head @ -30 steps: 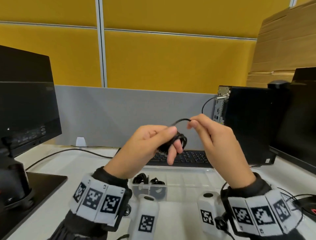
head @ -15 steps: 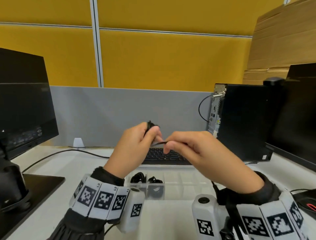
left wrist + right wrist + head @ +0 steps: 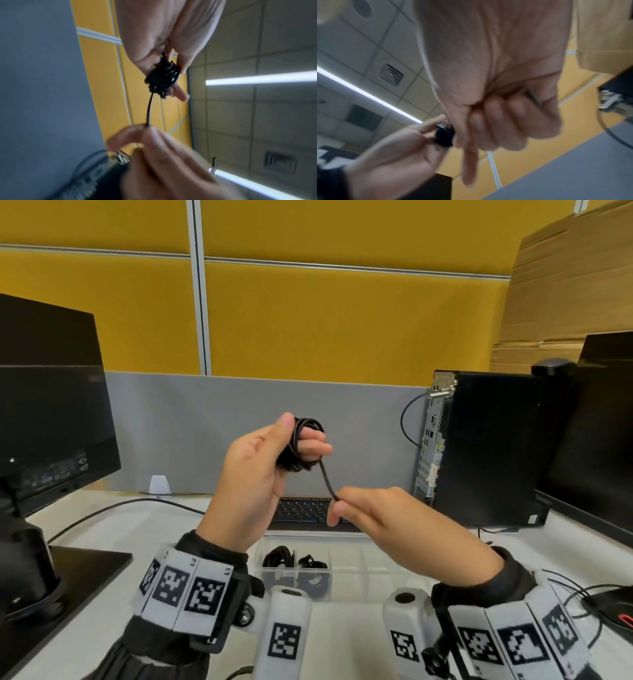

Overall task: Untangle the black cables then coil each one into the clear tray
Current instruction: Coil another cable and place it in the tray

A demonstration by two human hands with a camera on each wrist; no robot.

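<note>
two hands, one black cable held above the table

both hands are raised over the near part of the white table (image 3: 191, 508). the left hand (image 3: 255, 474) has a black cable (image 3: 301, 446) wound in a tight bundle of loops around its fingers (image 3: 313, 448), with the thumb pressed against the side of the coil; the left wrist view shows the same bundle (image 3: 162, 79) clamped between thumb and fingers. one free strand runs from the coil down and to the right into the right hand (image 3: 387, 515), whose thumb and forefinger pinch it while the other fingers are curled in; in the right wrist view the right hand (image 3: 496, 94) is blurred, one finger pointing down.

below the hands, near the front edge, sits the clear tray (image 3: 359, 566), divided into compartments. coiled black cables (image 3: 281, 556) already lie in its left compartments; the compartments to the right show only clear plastic.

just behind the tray lies a black keyboard (image 3: 301, 510). a black monitor (image 3: 51, 412) stands at the left, its base on the table, and a thin cable runs across the table from that side. a black computer tower (image 3: 486, 446) stands at the right, and a second dark screen (image 3: 599, 440) lies at the far right edge. a grey and yellow partition (image 3: 308, 337) closes off the far side.
</note>
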